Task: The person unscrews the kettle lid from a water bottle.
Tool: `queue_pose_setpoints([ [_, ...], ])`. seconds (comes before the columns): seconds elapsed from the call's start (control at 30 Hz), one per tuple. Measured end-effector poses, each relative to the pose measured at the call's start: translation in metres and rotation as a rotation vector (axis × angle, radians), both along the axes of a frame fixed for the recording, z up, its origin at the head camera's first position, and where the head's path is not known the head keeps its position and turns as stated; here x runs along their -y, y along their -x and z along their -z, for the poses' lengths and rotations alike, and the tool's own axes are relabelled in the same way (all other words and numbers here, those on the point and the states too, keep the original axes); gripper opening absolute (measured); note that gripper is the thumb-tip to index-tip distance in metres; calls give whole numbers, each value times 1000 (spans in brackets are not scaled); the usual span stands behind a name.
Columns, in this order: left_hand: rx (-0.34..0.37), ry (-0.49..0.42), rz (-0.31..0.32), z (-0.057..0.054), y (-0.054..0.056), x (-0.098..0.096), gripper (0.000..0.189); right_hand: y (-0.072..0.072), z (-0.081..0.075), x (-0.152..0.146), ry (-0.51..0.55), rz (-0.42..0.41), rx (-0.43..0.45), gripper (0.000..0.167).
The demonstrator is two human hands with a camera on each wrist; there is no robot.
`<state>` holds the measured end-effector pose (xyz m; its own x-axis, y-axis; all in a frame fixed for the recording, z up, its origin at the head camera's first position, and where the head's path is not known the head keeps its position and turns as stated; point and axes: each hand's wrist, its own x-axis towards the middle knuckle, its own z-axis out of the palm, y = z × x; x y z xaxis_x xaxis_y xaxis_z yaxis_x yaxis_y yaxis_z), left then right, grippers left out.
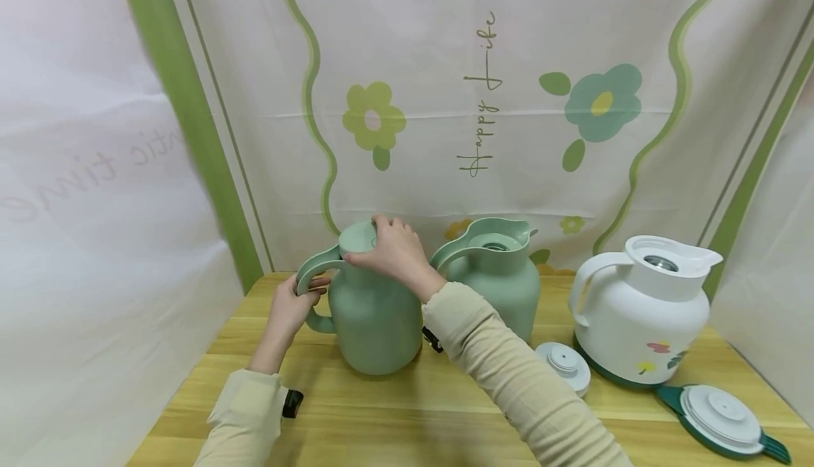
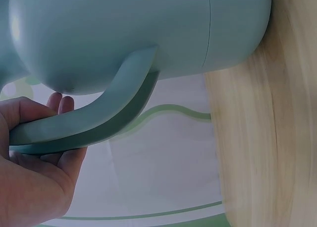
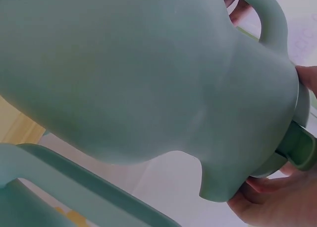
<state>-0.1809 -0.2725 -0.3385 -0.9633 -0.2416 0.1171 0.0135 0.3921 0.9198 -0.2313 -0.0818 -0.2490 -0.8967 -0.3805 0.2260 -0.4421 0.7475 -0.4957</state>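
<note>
A sage-green thermos jug [image 1: 378, 326] stands on the wooden table at the left. My left hand [image 1: 294, 304] grips its handle [image 2: 99, 115], the fingers wrapped round the curved strip. On top of the jug, my right hand [image 1: 397, 248] holds the round green lid [image 1: 357, 237] at the mouth. In the right wrist view, the thumb and the fingers [image 3: 247, 199] lie at opposite sides of the lid, with a darker green tab [image 3: 299, 145] between them. The jug's spout [image 3: 220, 185] points down in that view.
A second green jug [image 1: 509, 287], lidless, stands close right of the first. Further right is an open white jug [image 1: 642, 318]. A white lid [image 1: 566, 367] and a green-and-white lid [image 1: 721, 417] lie on the table [image 1: 356, 417]. A patterned curtain [image 1: 439, 99] hangs behind.
</note>
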Motion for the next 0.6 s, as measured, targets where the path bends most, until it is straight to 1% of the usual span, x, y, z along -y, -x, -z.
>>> queue_pose_setpoints([
  [0.13,-4,-5,-2,0,0,0,44,1,0,0,23,-5,1,79],
  [0.43,-12,5,0,1,1,0,45,1,-1,-1,133,-16,19,80],
  [0.6,-9,2,-3,1,1,0,45,0,-2,-2,209,-23,44,85],
])
